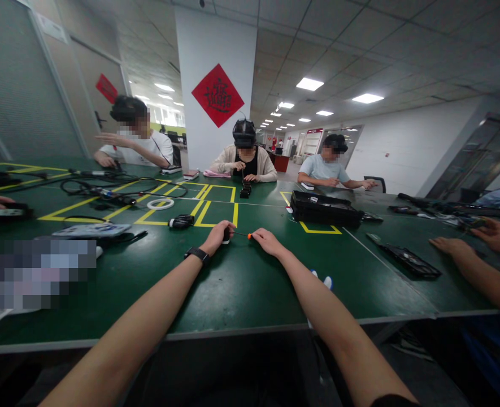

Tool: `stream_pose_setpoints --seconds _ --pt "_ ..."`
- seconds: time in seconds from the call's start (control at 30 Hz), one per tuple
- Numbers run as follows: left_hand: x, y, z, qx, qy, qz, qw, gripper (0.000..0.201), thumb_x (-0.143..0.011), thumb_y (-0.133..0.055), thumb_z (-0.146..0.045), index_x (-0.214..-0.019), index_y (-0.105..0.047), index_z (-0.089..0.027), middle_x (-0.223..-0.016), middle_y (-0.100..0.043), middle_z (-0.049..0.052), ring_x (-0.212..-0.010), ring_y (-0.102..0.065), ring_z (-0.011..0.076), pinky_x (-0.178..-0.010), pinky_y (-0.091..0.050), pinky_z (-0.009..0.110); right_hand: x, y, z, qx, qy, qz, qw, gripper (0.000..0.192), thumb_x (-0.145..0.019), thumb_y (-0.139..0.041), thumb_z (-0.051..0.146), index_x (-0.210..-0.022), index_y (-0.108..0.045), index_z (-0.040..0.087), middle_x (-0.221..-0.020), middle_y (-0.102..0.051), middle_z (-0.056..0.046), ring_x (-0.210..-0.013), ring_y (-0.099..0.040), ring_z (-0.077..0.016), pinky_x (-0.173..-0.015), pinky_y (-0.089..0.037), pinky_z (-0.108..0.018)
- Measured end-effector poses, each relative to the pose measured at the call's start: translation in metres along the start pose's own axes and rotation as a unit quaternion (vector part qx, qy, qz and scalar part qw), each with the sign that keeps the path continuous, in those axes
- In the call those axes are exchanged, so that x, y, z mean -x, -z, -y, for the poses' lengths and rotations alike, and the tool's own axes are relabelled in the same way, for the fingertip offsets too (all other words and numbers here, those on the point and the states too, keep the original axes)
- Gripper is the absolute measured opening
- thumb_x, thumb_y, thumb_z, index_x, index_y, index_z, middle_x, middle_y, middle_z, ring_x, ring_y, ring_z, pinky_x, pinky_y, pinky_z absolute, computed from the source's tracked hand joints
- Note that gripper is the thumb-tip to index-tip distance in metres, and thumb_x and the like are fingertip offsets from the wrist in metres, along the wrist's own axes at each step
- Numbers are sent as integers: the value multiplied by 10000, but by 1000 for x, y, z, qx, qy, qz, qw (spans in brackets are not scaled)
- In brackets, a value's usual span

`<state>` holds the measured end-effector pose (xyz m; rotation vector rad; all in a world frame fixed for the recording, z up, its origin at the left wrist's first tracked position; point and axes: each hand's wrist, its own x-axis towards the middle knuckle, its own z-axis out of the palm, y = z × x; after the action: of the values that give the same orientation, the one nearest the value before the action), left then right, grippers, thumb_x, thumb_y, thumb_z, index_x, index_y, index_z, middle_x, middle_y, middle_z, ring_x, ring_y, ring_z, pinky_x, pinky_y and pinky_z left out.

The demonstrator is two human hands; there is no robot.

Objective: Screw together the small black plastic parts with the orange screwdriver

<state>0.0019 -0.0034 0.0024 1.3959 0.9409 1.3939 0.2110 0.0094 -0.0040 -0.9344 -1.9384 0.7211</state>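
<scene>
Green tabletop point(250, 282), both arms stretched out over it. Left hand point(219, 236) w/ black wristband point(197, 255) curled round a small dark part point(226, 237). Right hand point(267, 239) pinching orange-tipped screwdriver point(244, 234), shaft pointing at the part, approx. touching it. Black case point(324, 208) behind, to the right. Co-worker's hand point(447, 245) by a flat black tray point(411, 261).

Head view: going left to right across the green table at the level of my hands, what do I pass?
Blurred patch → wristwatch → left hand closed on a small dark part → thin orange-tipped tool → right hand pinching the tool → flat black tray → a co-worker's hand.
</scene>
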Motion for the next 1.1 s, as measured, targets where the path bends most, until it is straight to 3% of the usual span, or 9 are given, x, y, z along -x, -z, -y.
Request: stream_pose_setpoints --seconds 0.13,0.3,0.4,0.5,0.6,0.73,0.9,1.0,1.1 --pt "-1 1 2 -6 0 0 1000 297 -794 -428 -391 -812 -582 -138 -708 -584 24 -606 -541 111 -591 -424 230 1 0 -1 1 -2 0 1000 81 -712 -623 255 -743 -644 183 -778 -596 -3 -747 -524 -129 -777 -392 -294" --pt "0 1 0 -13 7 24 1000 319 -783 -462 -415 -885 -593 -143 -782 -631 48 -654 -572 123 -634 -438 244 3 -1 1 -1 -9 1 1000 230 -644 -685 228 -857 -612 187 -824 -616 -3 -756 -553 -127 -754 -414 -286" --pt "0 1 0 -10 7 27 1000 346 -769 -485 -420 -923 -618 -140 -848 -653 70 -693 -588 137 -678 -447 263 1 1 2 13 -16 1 1000 114 -738 -601 275 -805 -640 191 -826 -623 -21 -784 -553 -143 -775 -402 -297" --pt "-1 2 0 -14 2 26 1000 370 -758 -492 -421 -945 -638 -137 -909 -658 87 -724 -592 147 -708 -450 280 0 3 2 26 -14 6 1000 117 -754 -582 265 -700 -644 182 -782 -618 -26 -793 -546 -155 -795 -391 -305" --pt "-1 2 0 -35 -13 38 999 406 -778 -440 -430 -977 -633 -133 -942 -655 90 -752 -589 157 -725 -450 299 2 2 1 32 -16 13 999 92 -706 -626 234 -773 -629 171 -820 -613 -20 -789 -549 -146 -783 -406 -297" --pt "0 1 0 -63 -22 45 997 433 -796 -387 -445 -961 -623 -122 -909 -653 88 -742 -584 159 -718 -450 305 3 0 0 42 -22 24 999 269 -681 -649 248 -929 -587 165 -871 -611 -13 -790 -562 -130 -761 -424 -272" --pt "2 0 -2 -66 -20 45 997 430 -799 -373 -448 -924 -614 -115 -847 -648 84 -690 -576 150 -684 -451 301 0 3 3 84 -29 26 996 252 -832 -459 332 -819 -641 158 -855 -607 -41 -812 -543 -152 -793 -391 -297" --pt "2 0 -2 -75 -18 45 996 431 -803 -365 -452 -914 -610 -115 -829 -646 82 -675 -575 149 -669 -448 298 0 4 3 98 -22 31 994 257 -826 -474 317 -717 -635 149 -802 -589 -40 -791 -529 -153 -801 -381 -308" --pt "0 1 0 -81 -14 44 996 420 -806 -366 -451 -902 -607 -119 -830 -642 78 -677 -575 147 -670 -447 292 3 2 2 95 -17 31 995 153 -769 -558 292 -817 -609 156 -839 -585 -23 -787 -530 -139 -786 -400 -300"
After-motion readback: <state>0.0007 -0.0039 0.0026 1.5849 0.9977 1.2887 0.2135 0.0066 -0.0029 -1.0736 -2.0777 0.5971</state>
